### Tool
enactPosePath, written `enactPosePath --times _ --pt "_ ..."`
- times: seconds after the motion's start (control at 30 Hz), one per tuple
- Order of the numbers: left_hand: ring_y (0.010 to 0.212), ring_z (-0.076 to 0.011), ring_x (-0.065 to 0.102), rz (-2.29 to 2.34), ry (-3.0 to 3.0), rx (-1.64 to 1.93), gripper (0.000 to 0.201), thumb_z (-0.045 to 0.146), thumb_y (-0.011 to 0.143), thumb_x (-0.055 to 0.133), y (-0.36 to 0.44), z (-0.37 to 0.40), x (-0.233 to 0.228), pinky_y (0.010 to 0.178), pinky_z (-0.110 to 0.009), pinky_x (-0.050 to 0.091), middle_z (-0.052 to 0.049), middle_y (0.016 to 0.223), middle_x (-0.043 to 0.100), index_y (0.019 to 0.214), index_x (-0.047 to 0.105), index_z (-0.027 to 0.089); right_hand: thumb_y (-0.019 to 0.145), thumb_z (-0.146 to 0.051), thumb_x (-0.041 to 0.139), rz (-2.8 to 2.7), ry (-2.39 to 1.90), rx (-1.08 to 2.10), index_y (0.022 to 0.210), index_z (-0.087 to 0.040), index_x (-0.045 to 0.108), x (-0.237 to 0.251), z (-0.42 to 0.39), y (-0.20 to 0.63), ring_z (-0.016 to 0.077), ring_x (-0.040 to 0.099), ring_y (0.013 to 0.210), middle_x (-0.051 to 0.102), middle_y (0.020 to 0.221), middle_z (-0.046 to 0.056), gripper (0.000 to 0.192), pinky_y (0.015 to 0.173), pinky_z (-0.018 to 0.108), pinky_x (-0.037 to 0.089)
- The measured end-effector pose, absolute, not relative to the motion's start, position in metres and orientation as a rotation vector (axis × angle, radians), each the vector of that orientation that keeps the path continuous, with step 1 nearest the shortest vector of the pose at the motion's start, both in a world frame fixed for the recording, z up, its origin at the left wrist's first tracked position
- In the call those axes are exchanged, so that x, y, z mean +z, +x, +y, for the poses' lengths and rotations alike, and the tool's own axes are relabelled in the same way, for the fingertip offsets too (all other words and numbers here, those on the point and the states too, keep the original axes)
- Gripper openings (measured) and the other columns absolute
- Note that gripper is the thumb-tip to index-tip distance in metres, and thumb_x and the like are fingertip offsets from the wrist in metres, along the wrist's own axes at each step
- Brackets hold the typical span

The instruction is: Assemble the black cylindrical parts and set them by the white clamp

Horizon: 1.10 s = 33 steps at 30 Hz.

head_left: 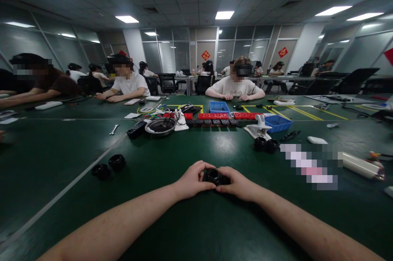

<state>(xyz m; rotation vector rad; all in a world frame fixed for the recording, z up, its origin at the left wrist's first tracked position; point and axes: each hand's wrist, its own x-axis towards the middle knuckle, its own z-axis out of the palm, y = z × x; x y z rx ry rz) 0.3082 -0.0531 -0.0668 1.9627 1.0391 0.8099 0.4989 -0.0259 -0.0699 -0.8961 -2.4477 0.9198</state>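
Gripping a small black round plastic part (213, 175) between them, the left hand (193, 181) and right hand (238, 183) have fingers closed on it, low over the dark green table (172, 220), well short of the round metal bowl (160, 126).

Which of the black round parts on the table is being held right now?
The one at the near centre, gripped between the left hand and right hand. The left pair and right pair lie untouched.
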Motion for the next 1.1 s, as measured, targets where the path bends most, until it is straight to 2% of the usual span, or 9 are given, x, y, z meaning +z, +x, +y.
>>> enactPosePath --times 0.2,0.67,0.97,1.1 --pt "0.055 -0.0053 0.038 1.047 1.956 0.806 0.043 0.028 0.064 0.066 0.308 -0.052 -0.068 0.048 -0.016 0.032 0.002 0.082 0.041 0.102 0.05 0.019 0.066 -0.026 0.063 -2.458 -0.928 0.921 0.082 -0.015 0.058 -0.068 -0.026 0.499 0.0153 0.048 0.071 0.053 0.075 0.001 0.02 0.062 0.024 0.037" --pt "0.053 -0.0047 0.038 1.053 1.959 0.802 0.043 0.028 0.063 0.067 0.308 -0.05 -0.069 0.048 -0.016 0.032 0.002 0.082 0.041 0.101 0.05 0.02 0.067 -0.027 0.061 -2.461 -0.908 0.914 0.085 -0.016 0.058 -0.068 -0.025 0.499 0.0167 0.048 0.075 0.055 0.078 0.001 0.021 0.067 0.026 0.037" --pt "0.051 -0.0046 0.036 1.146 1.931 0.809 0.043 0.033 0.06 0.068 0.314 -0.053 -0.068 0.046 -0.016 0.03 0.003 0.079 0.041 0.096 0.052 0.018 0.062 -0.025 0.064 -2.327 -1.034 1.114 0.08 -0.014 0.055 -0.069 -0.026 0.498 0.0127 0.046 0.065 0.051 0.071 -0.001 0.023 0.056 0.021 0.035" --pt "0.051 -0.0056 0.037 1.222 1.927 0.823 0.044 0.036 0.057 0.07 0.32 -0.059 -0.066 0.045 -0.017 0.03 0.003 0.079 0.042 0.093 0.053 0.018 0.055 -0.03 0.068 -2.311 -1.175 0.997 0.072 -0.015 0.049 -0.07 -0.029 0.497 0.0112 0.043 0.061 0.048 0.066 -0.003 0.029 0.051 0.02 0.031"
